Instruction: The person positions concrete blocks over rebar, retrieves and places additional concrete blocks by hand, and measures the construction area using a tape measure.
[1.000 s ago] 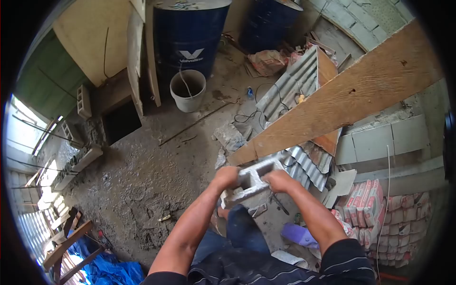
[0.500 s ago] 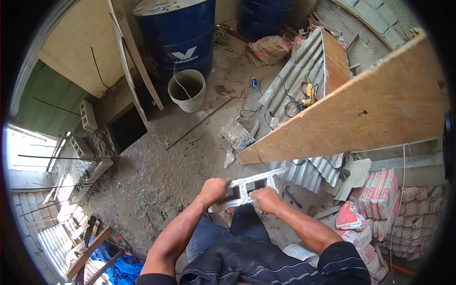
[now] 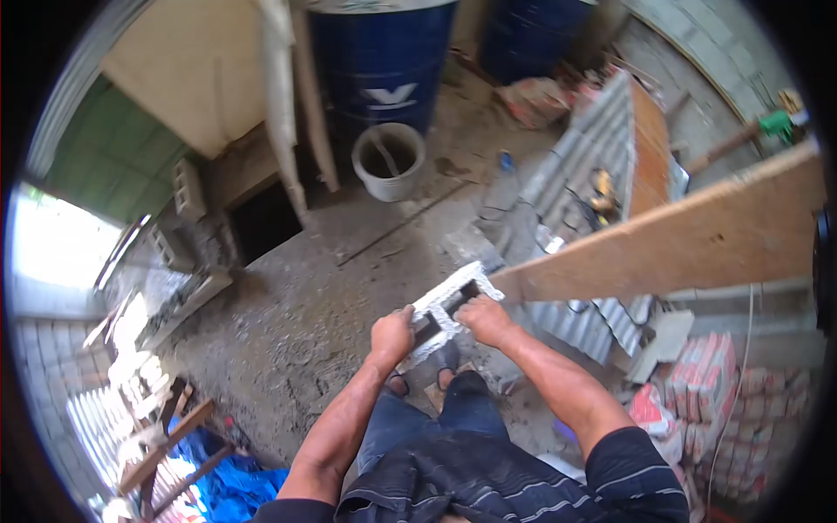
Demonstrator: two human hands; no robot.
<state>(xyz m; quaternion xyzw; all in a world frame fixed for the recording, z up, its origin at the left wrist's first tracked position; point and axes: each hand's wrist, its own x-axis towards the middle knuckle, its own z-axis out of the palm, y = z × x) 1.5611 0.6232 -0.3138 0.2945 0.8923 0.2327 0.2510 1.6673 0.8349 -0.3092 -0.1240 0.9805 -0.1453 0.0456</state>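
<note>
Between my two hands hangs a grey concrete hollow block (image 3: 438, 319), tilted with its right end farther from me and its hollow cells facing up. My left hand (image 3: 393, 336) is closed around the block's near left end. Gripping the right part, my right hand (image 3: 485, 320) has its fingers hooked into a cell. The block is held in front of my legs, above the floor, near the narrow end of a plywood board (image 3: 663, 235).
Wet mortar (image 3: 288, 340) covers the floor ahead and left. A dark floor opening (image 3: 264, 222) lies beyond it, by laid blocks (image 3: 172, 247). A white bucket (image 3: 389, 183) stands before a blue drum (image 3: 379, 65). Cement bags (image 3: 702, 370) are stacked right; corrugated sheets (image 3: 567, 166) lean behind the board.
The block has moved forward, away from my body, and turned so its right end points farther ahead. Both hands keep their grip. The view has shifted and my feet now show.
</note>
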